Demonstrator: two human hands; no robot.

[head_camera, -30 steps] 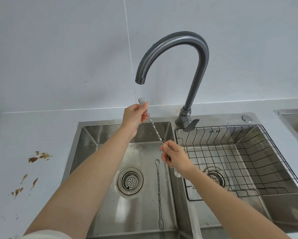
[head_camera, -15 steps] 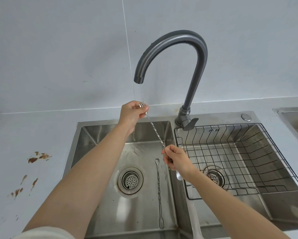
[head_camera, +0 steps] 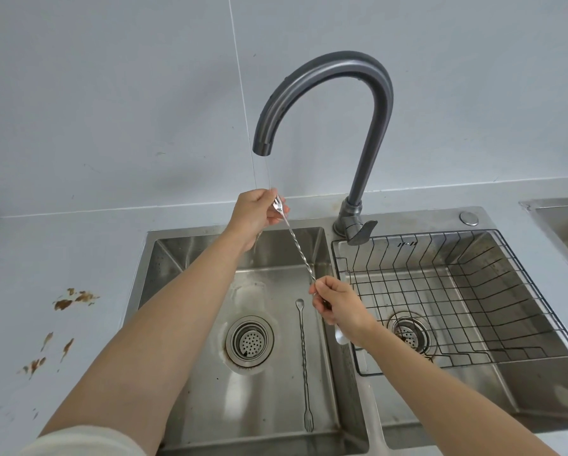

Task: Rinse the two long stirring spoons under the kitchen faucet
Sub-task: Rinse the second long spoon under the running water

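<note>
A thin stream of water falls from the dark grey faucet over the left sink basin. I hold one long twisted stirring spoon slanted under the stream. My left hand pinches its upper forked end right in the water. My right hand grips its lower part, with the spoon bowl sticking out below the wrist. The second stirring spoon lies flat on the left basin floor, spoon end away from me, fork end toward me.
A round drain strainer sits in the left basin beside the lying spoon. A black wire rack fills the right basin. Brown stains mark the counter at the left. Another sink edge shows at the far right.
My left hand has closed over the forked end, which earlier stuck out above the fingers, and rubs it under the stream. My right hand has barely shifted.
</note>
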